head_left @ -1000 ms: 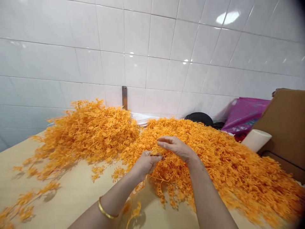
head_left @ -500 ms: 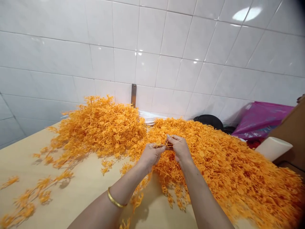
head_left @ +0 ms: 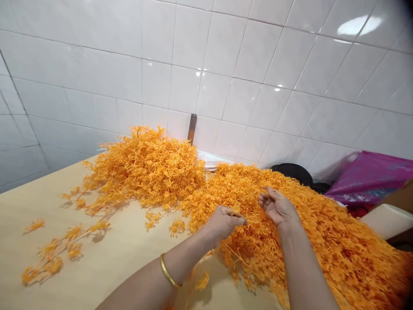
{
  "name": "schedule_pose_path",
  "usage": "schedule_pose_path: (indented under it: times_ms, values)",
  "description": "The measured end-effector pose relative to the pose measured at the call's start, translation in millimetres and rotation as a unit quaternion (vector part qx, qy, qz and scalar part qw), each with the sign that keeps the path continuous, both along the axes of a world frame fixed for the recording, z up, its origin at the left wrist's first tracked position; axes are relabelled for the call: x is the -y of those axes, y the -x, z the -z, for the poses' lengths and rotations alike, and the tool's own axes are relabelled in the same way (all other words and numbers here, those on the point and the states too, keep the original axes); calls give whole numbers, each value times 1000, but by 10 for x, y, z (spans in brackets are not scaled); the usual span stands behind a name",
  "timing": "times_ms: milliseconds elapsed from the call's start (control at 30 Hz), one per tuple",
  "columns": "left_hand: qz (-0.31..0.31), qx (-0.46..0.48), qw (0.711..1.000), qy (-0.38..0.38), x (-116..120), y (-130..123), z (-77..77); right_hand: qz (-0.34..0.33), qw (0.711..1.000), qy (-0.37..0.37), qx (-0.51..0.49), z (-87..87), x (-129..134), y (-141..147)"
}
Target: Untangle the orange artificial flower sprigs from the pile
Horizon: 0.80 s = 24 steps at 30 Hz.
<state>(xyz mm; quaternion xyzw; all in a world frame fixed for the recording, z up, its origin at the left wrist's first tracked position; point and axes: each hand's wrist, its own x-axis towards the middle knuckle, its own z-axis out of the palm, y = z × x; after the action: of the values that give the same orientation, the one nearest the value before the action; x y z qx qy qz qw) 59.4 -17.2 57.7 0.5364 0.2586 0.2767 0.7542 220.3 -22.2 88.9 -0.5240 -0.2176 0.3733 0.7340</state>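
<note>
My left hand (head_left: 222, 224) is closed in a pinch around an orange artificial flower sprig (head_left: 202, 280), whose blossoms hang below the wrist, partly hidden by the forearm. To its right, my right hand (head_left: 278, 207) hovers over the big orange flower heap (head_left: 322, 232). Its palm shows, the fingers are loosely curled and apart, and I see nothing held in it. A gap separates the two hands. A second orange flower pile (head_left: 151, 168) rises at the back left.
Loose sprigs (head_left: 53, 254) lie on the pale yellow tabletop (head_left: 129, 258) at left. Black round discs (head_left: 293, 173), a purple plastic bag (head_left: 368, 176) and a white roll (head_left: 389, 219) sit at the back right. Behind stands a white tiled wall (head_left: 180, 38) with a metal strip (head_left: 192, 129).
The hands were together at a thin stem; now they are apart. My right hand has moved right and loosened, my left slightly down and right. The view has shifted.
</note>
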Motion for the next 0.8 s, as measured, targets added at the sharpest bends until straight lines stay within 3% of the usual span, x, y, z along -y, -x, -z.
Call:
schedule_pose_path:
  times_ms: [133, 233, 400, 467, 633, 700, 800]
  values:
    - [28, -15, 998, 49, -73, 3, 108, -78, 978, 44, 189, -39, 57, 112]
    - [33, -16, 997, 63, -115, 28, 102, -188, 918, 55, 344, -81, 96, 289]
    - [12, -19, 998, 51, -90, 16, 87, -342, 822, 52, 452, -90, 126, 426]
    - [13, -16, 999, 45, -85, 17, 88, -308, 815, 57, 488, -43, 90, 433]
    - [24, 20, 999, 12, -186, 82, 54, -78, 862, 16, 500, 109, -46, 485]
    - [25, 23, 999, 9, -232, 115, 22, -36, 875, 10, 483, 157, -89, 551]
    - [27, 26, 999, 14, -238, 167, -52, -28, 904, 2, 428, 180, -122, 585]
